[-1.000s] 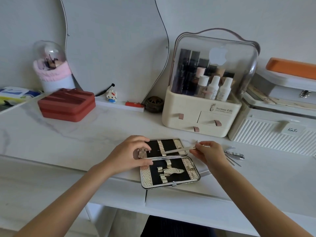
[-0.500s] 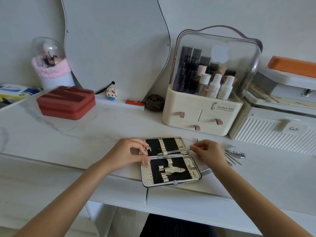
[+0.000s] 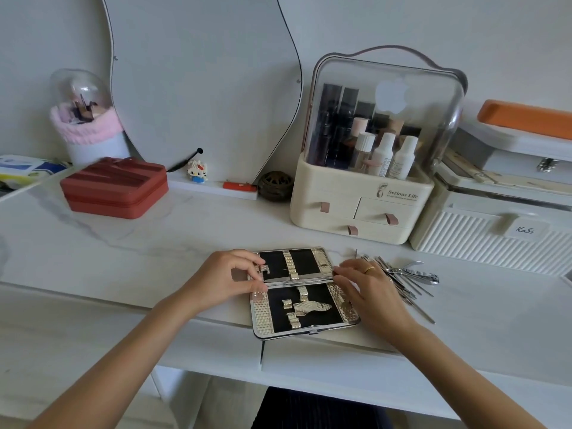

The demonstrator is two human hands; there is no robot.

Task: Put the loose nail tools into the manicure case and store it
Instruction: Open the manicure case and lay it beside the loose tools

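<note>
White marble desk (image 3: 130, 243) w/ 1 manicure case (image 3: 305, 292) lying open near front edge. Left hand (image 3: 226, 278) pinches case's left hinge end; right hand (image 3: 363, 287) fingers curled at right end, can't tell if gripping. 1 loose tool pile (image 3: 402, 277) just right, count unclear. Risk: case overhangs edge, a nudge could tip it; sleeve may scatter tools

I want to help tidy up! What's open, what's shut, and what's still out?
Manicure case: open, flat on the table.
Nail tools: loose pile right of the case.
Left hand: fingers on the case's left edge.
Right hand: touching its right edge.
Red box: zipped shut.
Drawers: closed.
</note>
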